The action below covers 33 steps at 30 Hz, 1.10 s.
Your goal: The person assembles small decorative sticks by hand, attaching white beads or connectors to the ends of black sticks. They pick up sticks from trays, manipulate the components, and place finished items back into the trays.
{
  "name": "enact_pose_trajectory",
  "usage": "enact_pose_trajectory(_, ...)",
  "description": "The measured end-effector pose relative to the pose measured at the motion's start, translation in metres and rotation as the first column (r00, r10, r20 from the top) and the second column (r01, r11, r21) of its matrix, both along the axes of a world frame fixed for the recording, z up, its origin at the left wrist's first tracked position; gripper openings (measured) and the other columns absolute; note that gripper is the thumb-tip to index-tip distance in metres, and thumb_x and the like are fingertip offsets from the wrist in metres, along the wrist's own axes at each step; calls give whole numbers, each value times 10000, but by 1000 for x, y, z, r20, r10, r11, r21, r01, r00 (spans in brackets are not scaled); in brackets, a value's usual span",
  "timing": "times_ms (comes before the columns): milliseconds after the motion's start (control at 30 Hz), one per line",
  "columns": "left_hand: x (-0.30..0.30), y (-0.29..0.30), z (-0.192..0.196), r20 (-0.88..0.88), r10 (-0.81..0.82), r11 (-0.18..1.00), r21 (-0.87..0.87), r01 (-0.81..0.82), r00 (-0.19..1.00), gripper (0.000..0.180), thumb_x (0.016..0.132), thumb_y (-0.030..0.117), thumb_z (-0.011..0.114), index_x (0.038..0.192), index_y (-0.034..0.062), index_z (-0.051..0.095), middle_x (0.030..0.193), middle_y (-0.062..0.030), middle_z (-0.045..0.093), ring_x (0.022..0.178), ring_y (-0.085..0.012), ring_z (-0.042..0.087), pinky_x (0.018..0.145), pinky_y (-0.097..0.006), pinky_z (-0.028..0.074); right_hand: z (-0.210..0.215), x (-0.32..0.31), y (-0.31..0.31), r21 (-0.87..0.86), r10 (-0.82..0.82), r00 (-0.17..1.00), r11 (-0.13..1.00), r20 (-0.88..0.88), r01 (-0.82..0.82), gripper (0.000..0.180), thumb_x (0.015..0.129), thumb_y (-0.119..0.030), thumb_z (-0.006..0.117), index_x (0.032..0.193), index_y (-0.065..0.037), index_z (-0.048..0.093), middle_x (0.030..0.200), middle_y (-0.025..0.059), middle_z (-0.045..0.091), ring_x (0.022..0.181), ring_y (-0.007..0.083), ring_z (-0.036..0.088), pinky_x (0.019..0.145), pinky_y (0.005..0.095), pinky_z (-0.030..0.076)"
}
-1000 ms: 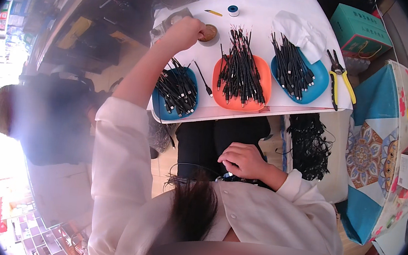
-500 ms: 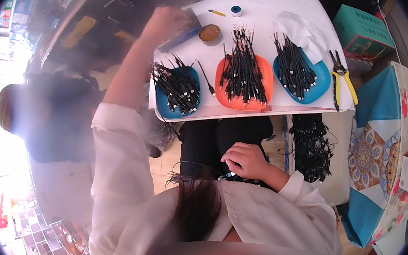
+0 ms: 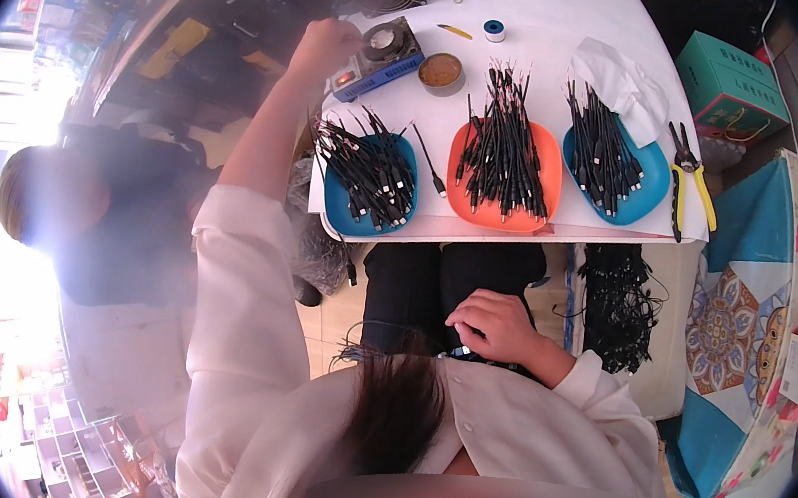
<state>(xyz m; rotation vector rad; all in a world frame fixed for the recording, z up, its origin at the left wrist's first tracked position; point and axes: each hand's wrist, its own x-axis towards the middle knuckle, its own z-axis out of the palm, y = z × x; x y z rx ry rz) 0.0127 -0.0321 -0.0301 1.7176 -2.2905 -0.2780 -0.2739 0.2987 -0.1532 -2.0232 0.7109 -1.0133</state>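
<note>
My left hand (image 3: 328,48) is stretched to the far left of the white table, at the left side of a small blue box-shaped heater (image 3: 375,76). On this box sit a round metal cup (image 3: 381,41) and a lit red switch. The left fingers are slightly blurred, and whether they hold anything is hidden. My right hand (image 3: 494,323) rests over my lap, its fingers curled in loosely, with nothing seen in them. Nearest the left arm, a blue plate (image 3: 342,220) carries short black cables with bared wire ends. One loose black cable (image 3: 430,163) lies beside it.
An orange plate (image 3: 550,182) and another blue plate (image 3: 656,184) hold more cables. Behind them are a round tin (image 3: 440,74), solder spool (image 3: 494,31), yellow knife (image 3: 455,31) and white cloth (image 3: 621,83). Yellow-handled pliers (image 3: 689,182) lie right. A person (image 3: 121,210) sits left.
My left hand has shifted left relative to the blue heater, uncovering its round cup and lit switch. The whole view has moved slightly. My right hand stays over my lap.
</note>
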Motion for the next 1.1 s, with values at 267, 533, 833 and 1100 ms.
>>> enact_pose_trajectory(267,1,-17,-7,179,-127,985,-89,145,976,134,773,104,683,876,20,704,713,-146,655,651,-275,635,637,-351,496,0,0,-1,0,3,1000,1000,10,-3,38,777,-92,631,813,-102,639,758,23,622,704,205,609,574,326,504)
enact_pose_trajectory(533,-6,-22,-3,336,-116,989,-48,140,935,134,799,140,623,878,72,707,844,-152,677,804,-323,652,753,-408,518,2,-2,0,4,-5,1000,1000,12,5,33,777,-86,627,806,-97,638,757,29,622,698,212,607,576,327,502)
enact_pose_trajectory(833,-24,73,56,-193,-20,982,-186,-17,981,185,803,159,706,931,26,698,702,-102,672,567,-157,595,572,-289,472,11,-6,10,39,-10,1000,999,-5,10,49,797,-80,611,830,-75,646,774,58,625,757,247,606,659,351,501)
enact_pose_trajectory(1100,-111,297,122,-947,-243,941,-176,290,212,185,889,36,623,1052,-49,636,832,-173,654,574,-130,515,517,-190,349,94,-4,34,106,-186,913,982,362,158,526,921,-208,617,1368,-53,388,1314,124,526,1186,184,533,934,292,433)
